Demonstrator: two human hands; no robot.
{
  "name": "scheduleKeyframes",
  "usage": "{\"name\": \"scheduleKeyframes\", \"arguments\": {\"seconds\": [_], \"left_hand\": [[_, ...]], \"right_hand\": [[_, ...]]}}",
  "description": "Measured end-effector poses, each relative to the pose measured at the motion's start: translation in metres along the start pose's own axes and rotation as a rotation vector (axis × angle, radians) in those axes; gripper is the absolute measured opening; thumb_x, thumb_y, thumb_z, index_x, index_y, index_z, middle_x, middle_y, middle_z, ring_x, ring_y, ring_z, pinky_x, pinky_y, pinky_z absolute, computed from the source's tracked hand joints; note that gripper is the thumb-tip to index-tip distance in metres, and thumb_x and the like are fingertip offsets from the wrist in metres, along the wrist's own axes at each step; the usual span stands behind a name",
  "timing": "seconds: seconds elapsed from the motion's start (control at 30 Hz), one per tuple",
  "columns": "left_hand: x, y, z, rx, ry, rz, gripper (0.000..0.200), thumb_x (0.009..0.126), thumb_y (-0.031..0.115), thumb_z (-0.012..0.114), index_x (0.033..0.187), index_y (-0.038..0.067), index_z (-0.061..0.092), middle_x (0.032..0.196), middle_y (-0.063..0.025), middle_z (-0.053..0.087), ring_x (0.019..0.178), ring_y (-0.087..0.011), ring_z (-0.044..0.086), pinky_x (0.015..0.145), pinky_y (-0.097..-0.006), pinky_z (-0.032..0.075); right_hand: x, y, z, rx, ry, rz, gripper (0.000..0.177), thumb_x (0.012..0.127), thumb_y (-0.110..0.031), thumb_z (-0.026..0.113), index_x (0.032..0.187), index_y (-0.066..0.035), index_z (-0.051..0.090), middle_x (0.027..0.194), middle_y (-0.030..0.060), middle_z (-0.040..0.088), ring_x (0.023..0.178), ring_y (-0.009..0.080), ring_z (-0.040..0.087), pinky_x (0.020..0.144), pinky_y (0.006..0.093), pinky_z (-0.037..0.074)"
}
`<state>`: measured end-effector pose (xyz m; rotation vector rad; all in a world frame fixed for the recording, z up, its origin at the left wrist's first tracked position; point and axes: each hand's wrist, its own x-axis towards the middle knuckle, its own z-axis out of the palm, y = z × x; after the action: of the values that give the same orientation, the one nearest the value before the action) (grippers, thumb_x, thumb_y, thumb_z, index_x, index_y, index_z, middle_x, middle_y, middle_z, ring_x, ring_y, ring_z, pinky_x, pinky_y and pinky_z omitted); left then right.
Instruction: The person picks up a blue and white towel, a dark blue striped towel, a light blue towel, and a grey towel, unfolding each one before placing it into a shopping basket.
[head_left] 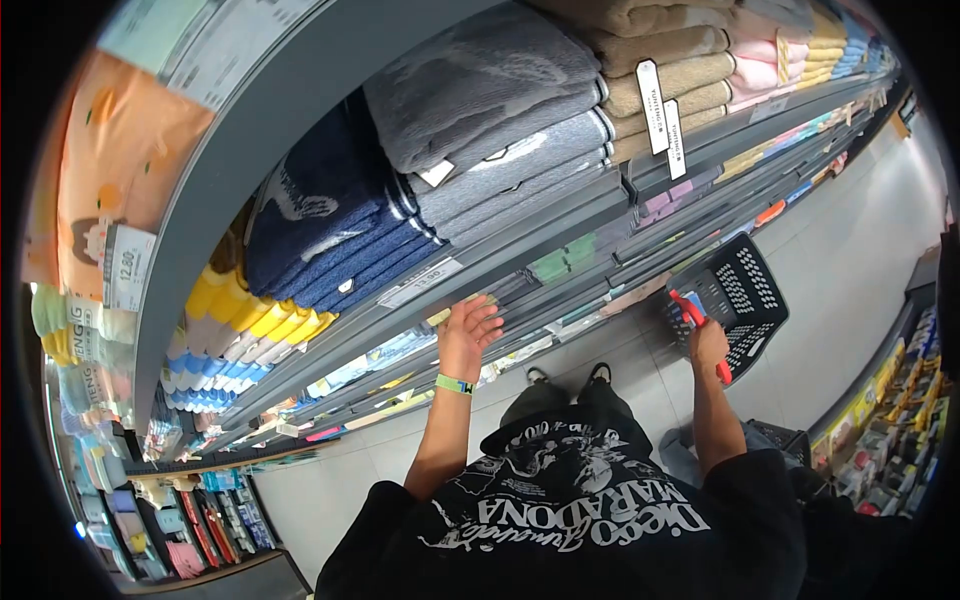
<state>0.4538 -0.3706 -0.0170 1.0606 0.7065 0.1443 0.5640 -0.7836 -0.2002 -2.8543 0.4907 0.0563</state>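
Head view: left hand point(468, 335), green wristband point(454, 384), fingers spread, fingertips on pale packet point(445, 314) at grey shelf edge point(530, 285). Right hand point(708, 342) fisted round red handle point(690, 308) of black shopping basket point(745, 290), beside the lower shelves.

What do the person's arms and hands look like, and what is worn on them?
Both arms are bare below the short sleeves of a black T-shirt with white print. The left hand and right hand are ungloved. A green wristband circles the left wrist; the right wrist is bare.
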Motion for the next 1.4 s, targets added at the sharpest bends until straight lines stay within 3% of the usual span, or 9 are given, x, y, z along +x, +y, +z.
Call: {"name": "scheduleKeyframes", "arguments": {"seconds": [0.27, 0.4, 0.47, 0.67, 0.83, 0.9, 1.13, 1.3, 1.4], "left_hand": [[-0.021, 0.011, 0.050, 0.056, -0.299, 0.035, 0.034, 0.100, 0.027, 0.053, 0.114, -0.002, 0.059, 0.098, -0.0131, 0.069, 0.086, -0.0232, 0.069, 0.073, -0.0355, 0.057], [-0.010, 0.024, 0.084, 0.016, -0.422, -0.073, 0.044, 0.101, 0.033, 0.048, 0.128, -0.003, 0.052, 0.109, -0.0180, 0.067, 0.093, -0.0250, 0.068, 0.077, -0.0353, 0.057], [0.003, 0.021, 0.089, 0.048, -0.486, -0.100, 0.048, 0.103, 0.035, 0.041, 0.133, -0.002, 0.049, 0.119, -0.0192, 0.063, 0.097, -0.0255, 0.066, 0.080, -0.0358, 0.056], [0.028, 0.006, 0.099, -0.098, -0.477, -0.245, 0.051, 0.103, 0.034, 0.031, 0.136, 0.000, 0.048, 0.130, -0.0139, 0.059, 0.106, -0.0226, 0.063, 0.086, -0.0354, 0.053], [0.028, 0.006, 0.113, -0.187, -0.641, -0.253, 0.043, 0.101, 0.027, 0.042, 0.134, 0.000, 0.049, 0.124, -0.0134, 0.062, 0.105, -0.0223, 0.064, 0.086, -0.0349, 0.053], [0.033, -0.005, 0.118, 0.020, -0.765, -0.293, 0.037, 0.098, 0.017, 0.053, 0.130, -0.001, 0.052, 0.119, -0.0148, 0.064, 0.104, -0.0228, 0.064, 0.086, -0.0354, 0.054], [0.060, -0.082, 0.157, 0.354, -0.913, -0.457, 0.029, 0.096, 0.013, 0.057, 0.122, 0.001, 0.056, 0.119, -0.0153, 0.063, 0.105, -0.0231, 0.064, 0.088, -0.0351, 0.054], [0.120, -0.169, 0.168, 0.665, -0.761, -0.552, 0.031, 0.095, 0.020, 0.059, 0.121, 0.002, 0.055, 0.116, -0.0132, 0.065, 0.102, -0.0217, 0.065, 0.085, -0.0322, 0.054], [0.202, -0.280, 0.113, 0.977, -0.750, -0.447, 0.024, 0.094, 0.018, 0.057, 0.112, 0.002, 0.061, 0.099, -0.0108, 0.069, 0.079, -0.0187, 0.068, 0.062, -0.0317, 0.056]], "right_hand": [[0.023, 0.002, -0.014, 0.030, -0.060, 0.045, 0.024, 0.082, -0.017, 0.052, 0.095, -0.007, 0.070, 0.092, 0.0193, 0.070, 0.087, 0.0380, 0.068, 0.079, 0.0482, 0.052], [0.036, 0.017, 0.003, -0.031, -0.059, 0.020, 0.023, 0.076, -0.021, 0.066, 0.093, -0.005, 0.067, 0.094, 0.0151, 0.069, 0.089, 0.0345, 0.067, 0.082, 0.0475, 0.050], [0.029, 0.011, 0.000, -0.058, -0.088, 0.091, 0.042, 0.073, -0.025, 0.071, 0.109, -0.007, 0.059, 0.109, 0.0124, 0.062, 0.110, 0.0318, 0.057, 0.095, 0.0610, 0.037], [-0.017, -0.002, 0.006, -0.209, 0.205, 0.182, 0.065, 0.064, -0.031, 0.080, 0.117, -0.009, 0.049, 0.117, 0.0125, 0.054, 0.123, 0.0344, 0.046, 0.096, 0.0692, 0.031], [-0.003, 0.014, 0.017, -0.150, 0.254, 0.157, 0.029, 0.076, -0.014, 0.061, 0.102, -0.004, 0.055, 0.103, 0.0157, 0.058, 0.103, 0.0347, 0.054, 0.103, 0.0567, 0.032], [0.007, 0.025, 0.018, -0.109, 0.334, 0.128, 0.021, 0.076, -0.010, 0.057, 0.096, -0.004, 0.056, 0.098, 0.0158, 0.058, 0.098, 0.0344, 0.055, 0.102, 0.0531, 0.033], [0.065, 0.056, 0.018, -0.064, 0.457, 0.106, 0.018, 0.072, -0.005, 0.055, 0.090, -0.003, 0.059, 0.092, 0.0138, 0.060, 0.094, 0.0323, 0.055, 0.095, 0.0448, 0.038], [0.125, 0.074, -0.013, -0.047, 0.365, 0.145, 0.026, 0.068, -0.012, 0.064, 0.093, -0.006, 0.061, 0.094, 0.0123, 0.060, 0.094, 0.0303, 0.056, 0.093, 0.0434, 0.038], [0.173, 0.092, -0.020, -0.060, 0.292, 0.200, 0.036, 0.067, -0.025, 0.072, 0.096, -0.008, 0.062, 0.097, 0.0110, 0.061, 0.095, 0.0287, 0.058, 0.093, 0.0442, 0.038]]}}
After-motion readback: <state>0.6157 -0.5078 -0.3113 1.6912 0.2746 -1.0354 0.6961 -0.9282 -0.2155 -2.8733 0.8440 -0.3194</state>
